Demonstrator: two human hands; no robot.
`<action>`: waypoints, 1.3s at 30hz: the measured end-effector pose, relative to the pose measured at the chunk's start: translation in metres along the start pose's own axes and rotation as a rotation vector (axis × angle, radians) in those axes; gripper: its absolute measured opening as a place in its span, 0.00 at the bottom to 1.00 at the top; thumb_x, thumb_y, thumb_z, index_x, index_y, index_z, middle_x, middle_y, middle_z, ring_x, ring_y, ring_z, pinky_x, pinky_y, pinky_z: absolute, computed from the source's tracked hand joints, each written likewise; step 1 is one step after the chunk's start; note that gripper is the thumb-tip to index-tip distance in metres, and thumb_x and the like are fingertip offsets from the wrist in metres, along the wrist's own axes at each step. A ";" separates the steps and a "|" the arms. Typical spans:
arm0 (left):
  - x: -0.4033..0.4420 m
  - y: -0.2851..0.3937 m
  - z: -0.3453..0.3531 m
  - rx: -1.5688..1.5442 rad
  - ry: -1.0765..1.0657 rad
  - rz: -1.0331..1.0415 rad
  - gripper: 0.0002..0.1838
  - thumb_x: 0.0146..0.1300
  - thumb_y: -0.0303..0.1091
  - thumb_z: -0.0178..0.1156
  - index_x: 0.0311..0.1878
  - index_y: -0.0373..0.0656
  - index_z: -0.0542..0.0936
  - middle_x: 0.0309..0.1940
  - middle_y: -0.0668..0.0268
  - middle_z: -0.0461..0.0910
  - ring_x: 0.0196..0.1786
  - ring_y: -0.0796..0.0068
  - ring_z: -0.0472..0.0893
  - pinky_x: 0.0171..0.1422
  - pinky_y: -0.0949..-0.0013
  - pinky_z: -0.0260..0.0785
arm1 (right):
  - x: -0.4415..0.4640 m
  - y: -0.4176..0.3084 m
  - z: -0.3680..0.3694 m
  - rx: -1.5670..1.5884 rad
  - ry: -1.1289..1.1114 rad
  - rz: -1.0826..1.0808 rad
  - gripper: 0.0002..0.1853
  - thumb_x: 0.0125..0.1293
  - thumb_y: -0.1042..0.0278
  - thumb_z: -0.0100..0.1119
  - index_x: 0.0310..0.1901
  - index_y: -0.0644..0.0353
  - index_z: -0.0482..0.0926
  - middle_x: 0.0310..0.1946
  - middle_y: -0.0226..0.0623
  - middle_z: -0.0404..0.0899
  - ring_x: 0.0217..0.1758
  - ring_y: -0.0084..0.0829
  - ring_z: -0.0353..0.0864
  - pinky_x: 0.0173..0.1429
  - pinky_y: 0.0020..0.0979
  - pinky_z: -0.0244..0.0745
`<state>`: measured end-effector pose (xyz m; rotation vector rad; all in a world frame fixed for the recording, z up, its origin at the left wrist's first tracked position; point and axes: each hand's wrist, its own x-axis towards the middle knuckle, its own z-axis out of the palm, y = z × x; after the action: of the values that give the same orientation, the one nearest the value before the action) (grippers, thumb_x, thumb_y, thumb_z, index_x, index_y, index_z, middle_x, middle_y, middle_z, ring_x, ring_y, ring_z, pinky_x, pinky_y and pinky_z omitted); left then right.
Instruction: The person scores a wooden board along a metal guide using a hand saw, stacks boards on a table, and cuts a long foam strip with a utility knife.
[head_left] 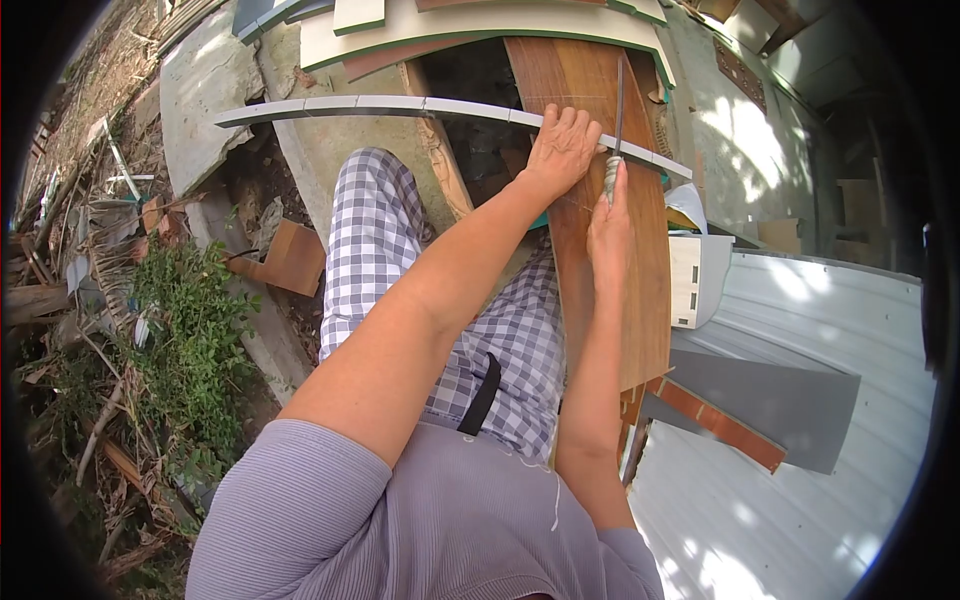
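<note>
A long, narrow pale strip [380,103] with several cross marks lies across a brown wooden plank [615,300] and reaches far out to the left. My left hand [563,150] grips the strip over the plank, fingers curled over its edge. Closed around a wrapped handle, my right hand [608,225] holds a tool with a narrow dark blade [619,105] pointing away from me. The blade crosses the strip just right of my left hand; whether it has cut in, I cannot tell.
Stacked pale boards [480,35] lie at the far end. Right of the plank are a white slotted box [690,282], a grey panel [800,410] and a reddish wood strip [720,425] on corrugated sheeting [830,310]. Plants [195,345] and debris cover the left ground.
</note>
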<state>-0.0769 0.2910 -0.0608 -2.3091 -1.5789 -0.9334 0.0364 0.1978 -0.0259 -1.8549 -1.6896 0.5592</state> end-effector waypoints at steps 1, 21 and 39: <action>0.001 0.001 0.001 -0.006 0.000 0.001 0.13 0.61 0.45 0.59 0.37 0.46 0.73 0.34 0.63 0.72 0.44 0.64 0.72 0.57 0.57 0.56 | -0.009 -0.001 -0.003 -0.015 -0.019 0.021 0.29 0.74 0.64 0.41 0.75 0.38 0.52 0.44 0.58 0.80 0.42 0.59 0.80 0.46 0.51 0.71; 0.000 -0.001 0.001 -0.004 0.014 0.011 0.13 0.61 0.45 0.59 0.36 0.46 0.73 0.33 0.63 0.72 0.44 0.64 0.71 0.56 0.58 0.56 | -0.031 -0.008 -0.008 0.012 -0.061 0.101 0.29 0.75 0.64 0.40 0.75 0.35 0.50 0.53 0.56 0.77 0.47 0.59 0.79 0.50 0.51 0.71; 0.000 -0.002 0.000 -0.003 0.017 0.017 0.13 0.61 0.45 0.60 0.36 0.45 0.72 0.33 0.63 0.72 0.43 0.63 0.72 0.56 0.57 0.57 | -0.010 -0.002 -0.002 -0.029 -0.012 0.050 0.29 0.74 0.64 0.42 0.75 0.36 0.53 0.43 0.59 0.80 0.40 0.60 0.80 0.44 0.53 0.71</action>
<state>-0.0784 0.2920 -0.0611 -2.3063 -1.5500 -0.9495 0.0347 0.1882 -0.0236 -1.9222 -1.6717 0.5694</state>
